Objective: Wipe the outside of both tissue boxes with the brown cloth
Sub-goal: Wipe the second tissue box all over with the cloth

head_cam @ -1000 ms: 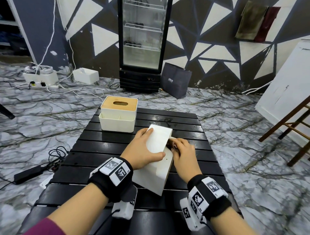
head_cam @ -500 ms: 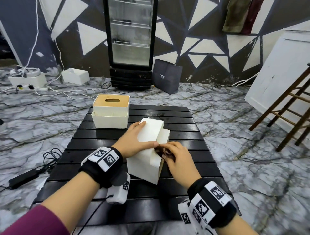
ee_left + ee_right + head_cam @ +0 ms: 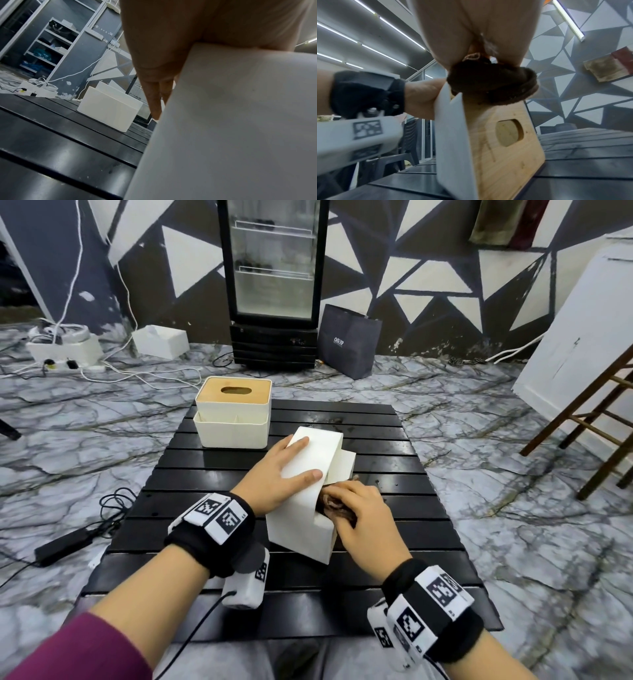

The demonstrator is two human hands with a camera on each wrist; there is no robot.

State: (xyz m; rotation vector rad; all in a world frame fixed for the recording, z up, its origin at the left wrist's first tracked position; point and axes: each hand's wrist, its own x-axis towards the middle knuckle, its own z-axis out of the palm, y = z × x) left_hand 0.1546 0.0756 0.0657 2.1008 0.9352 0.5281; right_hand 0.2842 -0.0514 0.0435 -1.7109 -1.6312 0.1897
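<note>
A white tissue box (image 3: pixel 301 529) with a wooden lid (image 3: pixel 501 142) is tipped on edge on the black slatted table (image 3: pixel 394 474), its lid facing right. My left hand (image 3: pixel 291 465) lies on its upper white face with straight fingers (image 3: pixel 154 102), steadying it. My right hand (image 3: pixel 349 505) grips the bunched brown cloth (image 3: pixel 330 503) and presses it on the box's upper lid-side edge; the right wrist view shows the cloth (image 3: pixel 491 86) there. The second tissue box (image 3: pixel 233 419) stands upright at the table's far left, untouched.
On the floor behind the table stand a glass-door fridge (image 3: pixel 274 285), a dark paper bag (image 3: pixel 349 340), a white box (image 3: pixel 161 340) and power strips with cables (image 3: pixel 65 350). A wooden chair (image 3: pixel 599 422) is at the right. A black adapter and cable (image 3: pixel 65 542) lie to the left.
My right hand has slid the cloth along the box's lid side toward me. My left thumb, curled over the box before, now lies straight on its upper face.
</note>
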